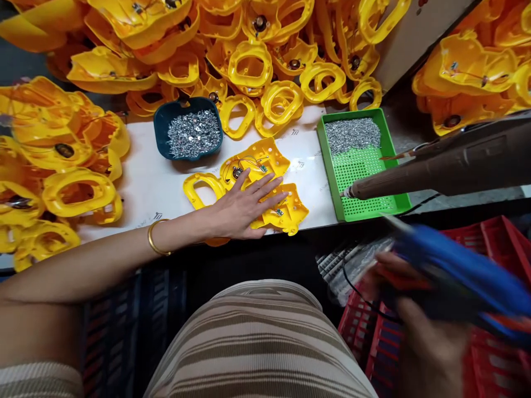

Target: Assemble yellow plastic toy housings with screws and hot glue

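Left fingers [270,188] splay over yellow shells [296,205] beside the green tray [331,179], likely light, stiff, best rim-held; right fingers [394,265] clasp a blue tool [460,265].

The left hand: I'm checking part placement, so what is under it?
Yellow shell pieces extend from beneath the left hand, the far one bearing a round dark component. Whatever lies directly under the hand is covered.

White-topped worktable [141,157] — dark shadow [257,262] below its near edge.
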Tool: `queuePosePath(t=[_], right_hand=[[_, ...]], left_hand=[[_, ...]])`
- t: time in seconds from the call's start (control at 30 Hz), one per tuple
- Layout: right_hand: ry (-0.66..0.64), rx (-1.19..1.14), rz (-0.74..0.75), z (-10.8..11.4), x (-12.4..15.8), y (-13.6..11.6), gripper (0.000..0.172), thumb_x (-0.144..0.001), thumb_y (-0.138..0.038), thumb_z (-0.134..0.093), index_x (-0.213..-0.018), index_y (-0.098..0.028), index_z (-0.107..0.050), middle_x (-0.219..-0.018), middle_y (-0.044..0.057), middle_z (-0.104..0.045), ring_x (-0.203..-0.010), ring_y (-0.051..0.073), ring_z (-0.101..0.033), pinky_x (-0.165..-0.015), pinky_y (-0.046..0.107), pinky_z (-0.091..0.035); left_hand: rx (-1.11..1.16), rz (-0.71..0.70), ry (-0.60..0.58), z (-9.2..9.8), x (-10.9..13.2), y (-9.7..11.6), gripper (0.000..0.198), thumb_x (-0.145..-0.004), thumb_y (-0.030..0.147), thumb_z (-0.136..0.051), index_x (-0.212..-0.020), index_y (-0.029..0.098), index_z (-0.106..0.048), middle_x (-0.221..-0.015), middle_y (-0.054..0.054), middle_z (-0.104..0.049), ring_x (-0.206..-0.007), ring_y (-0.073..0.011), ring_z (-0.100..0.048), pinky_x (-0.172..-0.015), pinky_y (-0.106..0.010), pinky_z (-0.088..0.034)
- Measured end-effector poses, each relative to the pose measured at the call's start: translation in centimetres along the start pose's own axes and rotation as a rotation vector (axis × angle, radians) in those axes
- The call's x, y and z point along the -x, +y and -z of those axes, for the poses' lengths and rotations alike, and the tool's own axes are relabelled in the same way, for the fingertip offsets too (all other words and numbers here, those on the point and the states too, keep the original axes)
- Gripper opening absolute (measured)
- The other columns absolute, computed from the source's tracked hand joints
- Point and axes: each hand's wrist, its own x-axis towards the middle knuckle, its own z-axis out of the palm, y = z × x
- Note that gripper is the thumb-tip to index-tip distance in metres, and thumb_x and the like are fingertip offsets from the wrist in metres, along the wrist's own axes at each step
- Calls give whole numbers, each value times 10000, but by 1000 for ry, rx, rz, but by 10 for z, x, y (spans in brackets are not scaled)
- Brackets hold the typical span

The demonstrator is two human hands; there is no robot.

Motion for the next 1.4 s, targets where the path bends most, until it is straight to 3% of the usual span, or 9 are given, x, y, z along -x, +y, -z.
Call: queuePosePath(t=[0.1, 0.27, 0.33, 0.47, 0.87, 1.03, 1.2, 1.3, 1.4], right_hand=[[-138, -154, -99, -22, -18, 5, 239, -885, -411, -625, -1065, -256, -650, -1048, 77, -727, -723, 173, -687, -579, 285, -590], [-229, -158, -247, -27, -37, 17, 372, -867, -515, -625, -1039, -188, -672, -1029, 111, -733, -719, 176, -700, -559, 262, -606], [-236, -118, -264, -24, -38, 18, 396, -867, -530, -617, -1043, -179, -673, -951, 103, -739, -687, 172, -694, -548, 254, -599], [-279, -23, -236, -20, -39, 17, 383, -896, -515, -580, -1049, -177, -676, -780, 65, -726, -578, 148, -655, -520, 239, -577], [-334, 147, -239, -19, -44, 15, 411, -881, -571, -564, -802, -172, -622, -644, 48, -688, -494, 131, -604, -453, 219, -503], [-314, 246, -174, -22, -48, 4, 457, -882, -600, -537, -931, -163, -658, -576, 31, -636, -448, 132, -544, -413, 237, -436], [-308, 353, -128, -23, -47, -4, 517, -877, -642, -503, -750, -163, -648, -543, 48, -603, -482, 146, -560, -402, 236, -380], [-332, 392, -158, -21, -46, -1, 582, -877, -675, -466, -664, -158, -627, -516, 40, -576, -419, 109, -487, -374, 228, -336], [-324, 438, -148, -20, -46, 0, 616, -866, -697, -456, -576, -166, -572, -432, 1, -452, -364, 75, -361, -336, 226, -239]], left_hand=[[58, -3, -28, 1, 10, -2, 867, -842, 464, -603, -1566, 247, -178, -1630, -147, -206, -1511, -360, -166, -1196, -623, -50], [93, 156, 229, -21, 4, 16, 999, -822, 662, -588, -1571, 180, -136, -1634, -179, -165, -1520, -362, -120, -1207, -588, -17], [95, 205, 271, -29, -4, 26, 1035, -813, 736, -547, -1560, 136, -157, -1620, -205, -197, -1519, -362, -129, -1202, -597, 13], [103, 234, 260, -34, -13, 37, 995, -830, 735, -525, -1534, 101, -218, -1598, -212, -260, -1511, -350, -172, -1200, -594, 45], [82, 249, 280, -33, -13, 39, 960, -832, 728, -522, -1523, 115, -262, -1591, -193, -291, -1501, -326, -221, -1209, -563, 45], [74, 261, 279, -32, -13, 41, 955, -826, 726, -535, -1510, 102, -298, -1587, -194, -299, -1498, -325, -226, -1208, -556, 73], [58, 262, 275, -32, -14, 43, 944, -825, 718, -546, -1504, 105, -312, -1597, -176, -285, -1503, -307, -217, -1206, -529, 122], [54, 266, 272, -32, -14, 43, 953, -820, 721, -550, -1507, 107, -310, -1594, -180, -291, -1502, -308, -218, -1208, -523, 126], [45, 264, 262, -31, -15, 43, 965, -815, 722, -557, -1513, 106, -301, -1588, -186, -303, -1496, -326, -235, -1210, -546, 101]])
